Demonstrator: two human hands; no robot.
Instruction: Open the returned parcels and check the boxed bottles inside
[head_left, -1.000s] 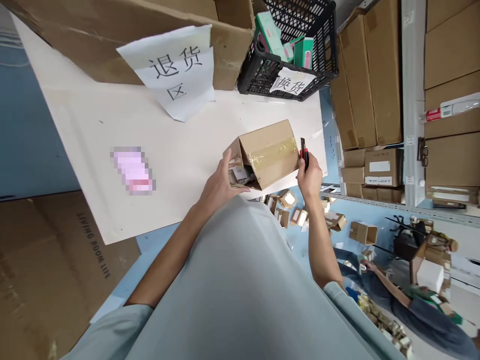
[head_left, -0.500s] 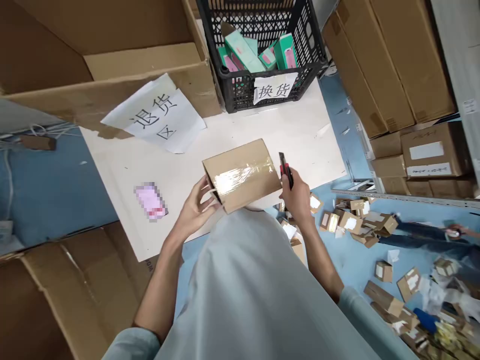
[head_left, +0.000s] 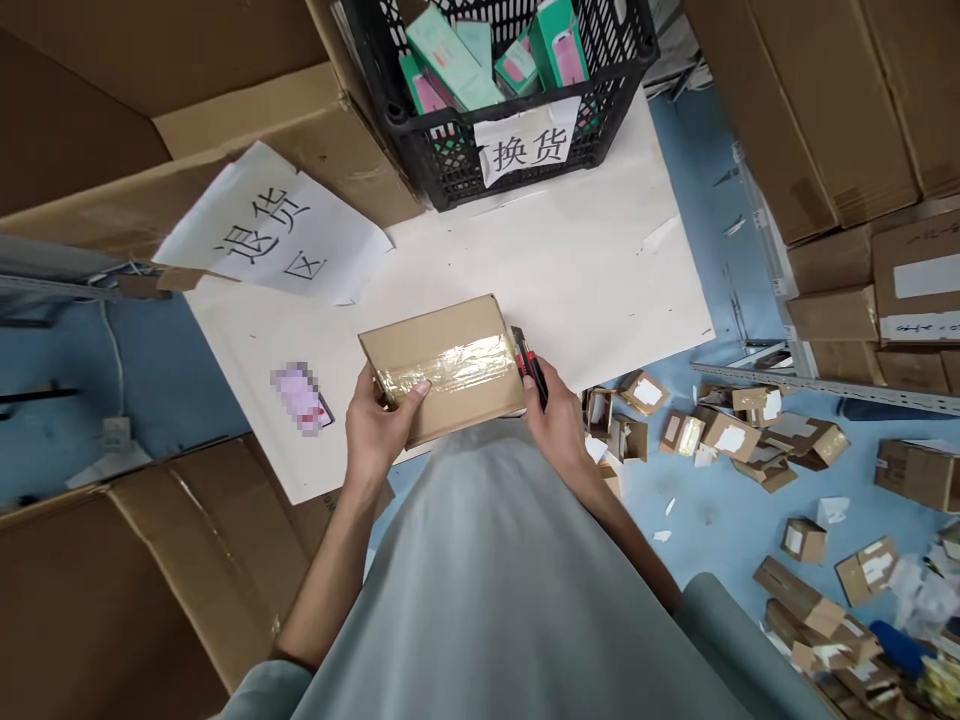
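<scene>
A small cardboard box [head_left: 450,350] with shiny clear tape across its top is in front of me, over the near edge of the white table [head_left: 600,270]. My left hand [head_left: 382,420] grips its left end, thumb on top and fingers down the side. In my right hand [head_left: 553,415] is a black and red utility knife [head_left: 531,370], its dark tip pointing away from me beside the box's right end. The right fingers are wrapped round the handle, close against the box. To the left on the table lies a blurred pink and purple item [head_left: 301,398].
A black crate [head_left: 517,150] with green and pink boxes stands at the back. Left of it is a large open carton [head_left: 352,150] with a paper sign [head_left: 270,230]. Several small boxes [head_left: 724,435] litter the blue floor at right.
The box has shifted left in view and my left thumb now lies on its top. My right hand with the knife has come left and down, close to the box's right end.
</scene>
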